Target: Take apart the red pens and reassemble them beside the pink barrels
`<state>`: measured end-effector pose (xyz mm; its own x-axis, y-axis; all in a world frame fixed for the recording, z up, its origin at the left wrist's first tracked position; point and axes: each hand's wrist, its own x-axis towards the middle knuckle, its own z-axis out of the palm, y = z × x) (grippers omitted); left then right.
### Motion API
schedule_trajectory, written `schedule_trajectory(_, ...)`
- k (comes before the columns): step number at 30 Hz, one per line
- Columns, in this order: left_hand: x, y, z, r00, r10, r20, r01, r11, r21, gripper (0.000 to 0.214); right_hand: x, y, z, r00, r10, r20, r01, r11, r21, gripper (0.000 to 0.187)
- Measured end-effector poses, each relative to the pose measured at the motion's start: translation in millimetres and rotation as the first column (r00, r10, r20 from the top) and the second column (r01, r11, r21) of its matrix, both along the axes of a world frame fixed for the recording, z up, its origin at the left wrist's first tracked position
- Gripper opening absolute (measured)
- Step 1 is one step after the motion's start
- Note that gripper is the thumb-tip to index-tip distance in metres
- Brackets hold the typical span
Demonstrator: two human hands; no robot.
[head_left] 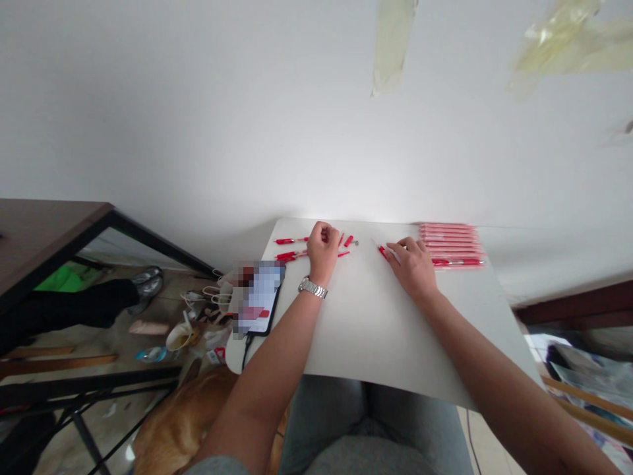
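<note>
My left hand (324, 245), with a metal watch at the wrist, is raised above the white table, its fingers curled closed; whatever they hold, if anything, is hidden. Beneath and beside it lie loose red pen parts: a short red piece (349, 241), a small grey metal piece (356, 243) and a thin red piece (343, 254). Several red pens (291, 255) lie to its left. Between thumb and fingers, my right hand (411, 265) pinches a red pen part (382, 251) with a pale tip, low over the table. Right of that hand is a row of wrapped red pens (450, 239).
A phone (262, 316) with a cable lies on the left edge of the white table (356, 336). The wall rises directly behind. A brown dog (182, 422) is on the floor at lower left, near a dark desk (59, 214) and a person's shoe (147, 285).
</note>
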<state>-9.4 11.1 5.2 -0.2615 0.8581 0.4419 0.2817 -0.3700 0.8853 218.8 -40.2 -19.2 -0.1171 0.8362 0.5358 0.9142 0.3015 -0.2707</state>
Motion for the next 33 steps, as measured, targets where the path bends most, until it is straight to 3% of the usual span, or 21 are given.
schedule_trajectory(11,6.7,-8.9,2.1,0.995,-0.088,-0.04,0.089,0.996,0.004,0.016,0.9,-1.4,1.4,0.998,0.053,-0.038,-0.056,0.995,-0.079,0.029)
schedule_trajectory(18,12.0,-11.5,0.1,0.978,-0.194,-0.07,0.194,0.981,-0.011,0.016,1.3,-4.4,6.3,0.969,0.046,-0.242,-0.05,0.999,-0.012,0.027)
schedule_trajectory(21,15.1,-10.5,-2.3,0.942,-0.334,0.043,0.337,0.939,-0.068,0.018,0.9,-6.4,10.4,0.955,0.046,-0.292,-0.046,0.999,0.007,0.026)
schedule_trajectory(26,20.9,-15.4,-1.4,0.808,-0.565,0.168,0.587,0.796,-0.146,0.032,1.4,-6.7,11.4,0.945,0.095,-0.314,-0.099,0.995,0.003,0.027)
schedule_trajectory(29,23.2,-19.8,0.4,0.758,-0.625,0.185,0.65,0.746,-0.144,0.032,0.9,-6.5,10.8,0.944,0.113,-0.31,-0.117,0.993,0.004,0.028)
schedule_trajectory(33,24.2,-22.4,1.5,0.75,-0.627,0.21,0.658,0.738,-0.15,0.032,-1.3,-7.6,12.7,0.94,0.177,-0.292,-0.183,0.983,0.007,0.025)
